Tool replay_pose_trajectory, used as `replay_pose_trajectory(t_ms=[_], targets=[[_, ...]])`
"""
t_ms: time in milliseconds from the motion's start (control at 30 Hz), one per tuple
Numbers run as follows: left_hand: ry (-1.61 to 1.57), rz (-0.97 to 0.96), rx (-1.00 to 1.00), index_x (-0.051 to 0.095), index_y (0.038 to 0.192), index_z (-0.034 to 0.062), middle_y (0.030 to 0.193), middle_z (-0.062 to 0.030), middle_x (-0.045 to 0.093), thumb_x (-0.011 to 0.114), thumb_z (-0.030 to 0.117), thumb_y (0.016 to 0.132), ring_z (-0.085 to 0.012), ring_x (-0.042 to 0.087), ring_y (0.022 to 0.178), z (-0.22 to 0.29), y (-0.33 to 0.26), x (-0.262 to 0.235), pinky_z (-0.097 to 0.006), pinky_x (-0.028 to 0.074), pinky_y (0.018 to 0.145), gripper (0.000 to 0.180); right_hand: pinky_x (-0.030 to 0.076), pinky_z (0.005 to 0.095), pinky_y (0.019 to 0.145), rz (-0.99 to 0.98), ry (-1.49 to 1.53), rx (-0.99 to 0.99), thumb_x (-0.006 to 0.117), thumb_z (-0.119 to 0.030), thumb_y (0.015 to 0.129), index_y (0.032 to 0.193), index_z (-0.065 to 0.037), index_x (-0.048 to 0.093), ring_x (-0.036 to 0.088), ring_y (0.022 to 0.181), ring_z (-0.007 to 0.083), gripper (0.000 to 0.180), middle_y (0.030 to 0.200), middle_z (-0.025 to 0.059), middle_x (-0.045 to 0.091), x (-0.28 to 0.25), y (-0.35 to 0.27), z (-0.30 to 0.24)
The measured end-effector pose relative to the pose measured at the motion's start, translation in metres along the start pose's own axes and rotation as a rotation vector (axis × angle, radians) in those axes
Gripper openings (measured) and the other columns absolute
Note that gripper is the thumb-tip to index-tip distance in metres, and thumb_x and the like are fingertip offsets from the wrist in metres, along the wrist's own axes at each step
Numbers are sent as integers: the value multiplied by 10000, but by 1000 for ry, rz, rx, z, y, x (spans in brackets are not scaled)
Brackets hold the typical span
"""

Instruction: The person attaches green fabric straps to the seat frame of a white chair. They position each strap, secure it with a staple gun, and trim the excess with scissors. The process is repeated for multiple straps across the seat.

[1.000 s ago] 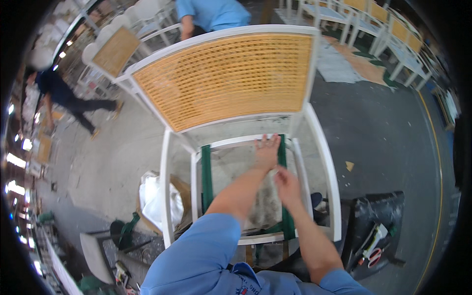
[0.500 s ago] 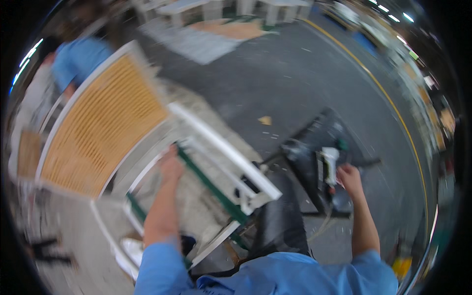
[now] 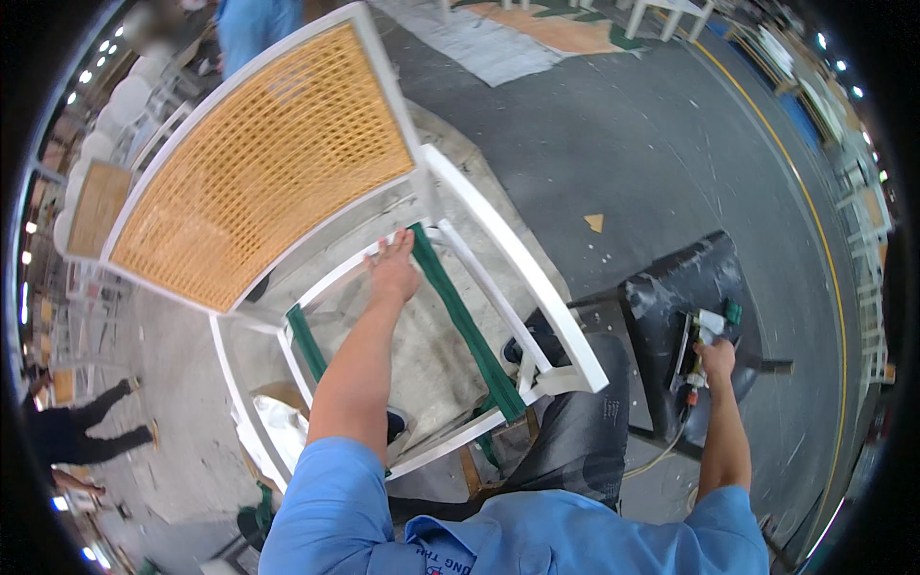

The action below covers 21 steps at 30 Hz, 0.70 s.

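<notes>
In front of me is a white chair frame (image 3: 498,264) with a woven cane back (image 3: 273,158) and an open seat. My left hand (image 3: 393,273) lies on the seat's far rail, fingers spread, next to the end of a green webbing strap (image 3: 460,316). That strap runs across the seat opening to the near rail. A second green strap (image 3: 306,343) crosses at the left, partly behind my forearm. At the right, my right hand (image 3: 715,358) is wrapped round the handle of a staple gun (image 3: 686,350), which rests on a black-covered stool (image 3: 663,283).
A hose (image 3: 671,444) trails from the staple gun. White material (image 3: 280,426) sits under the chair's left side. A person in dark trousers (image 3: 91,417) is at the left; another in blue (image 3: 251,34) stands beyond the chair back. A cardboard scrap (image 3: 594,223) lies on the floor.
My right hand has closed round the staple gun after being beside it. My left hand stays at the strap's far end, now with its fingers spread over the rail. The view has shifted.
</notes>
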<state>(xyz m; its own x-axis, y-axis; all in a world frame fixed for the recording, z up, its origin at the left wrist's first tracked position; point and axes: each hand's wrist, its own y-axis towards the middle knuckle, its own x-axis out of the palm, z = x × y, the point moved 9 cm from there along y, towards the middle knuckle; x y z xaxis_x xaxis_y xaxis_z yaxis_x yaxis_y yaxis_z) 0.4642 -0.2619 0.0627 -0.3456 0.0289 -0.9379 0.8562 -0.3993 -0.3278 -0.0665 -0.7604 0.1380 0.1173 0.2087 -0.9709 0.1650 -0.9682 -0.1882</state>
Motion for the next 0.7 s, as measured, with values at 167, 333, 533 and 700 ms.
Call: replay_pose_trajectory(t_ms=[167,333,533,700], targets=[[-15,-42,5,191,1657,267,1733,73,136,532,134,947,-299,205,1578,-2,-4,0,-625,162,1256,798,531,386,691,18,590,-80,790,-126,673,954,7,655,667,736,270,339,859,136,680,-19,-25,-11],[-70,-5,11,234,1649,266,1727,81,171,479,106,946,-288,197,1582,-6,-6,-1,-611,120,1266,762,458,299,514,-163,1028,-147,780,-142,814,922,-37,629,603,601,154,213,724,58,614,-82,-85,-64],[-133,30,13,263,1644,257,1727,83,170,481,91,931,-287,191,1584,-10,-7,1,-608,106,1268,764,452,273,478,-420,1024,-517,736,-369,943,932,-48,647,584,519,141,333,627,50,601,-148,-196,-223],[-205,76,11,266,1642,249,1724,86,182,494,82,929,-274,178,1588,-16,-8,-1,-606,91,1270,767,474,288,504,-772,915,-743,741,-241,935,1114,-4,680,614,568,128,304,811,43,679,-75,-284,-386]])
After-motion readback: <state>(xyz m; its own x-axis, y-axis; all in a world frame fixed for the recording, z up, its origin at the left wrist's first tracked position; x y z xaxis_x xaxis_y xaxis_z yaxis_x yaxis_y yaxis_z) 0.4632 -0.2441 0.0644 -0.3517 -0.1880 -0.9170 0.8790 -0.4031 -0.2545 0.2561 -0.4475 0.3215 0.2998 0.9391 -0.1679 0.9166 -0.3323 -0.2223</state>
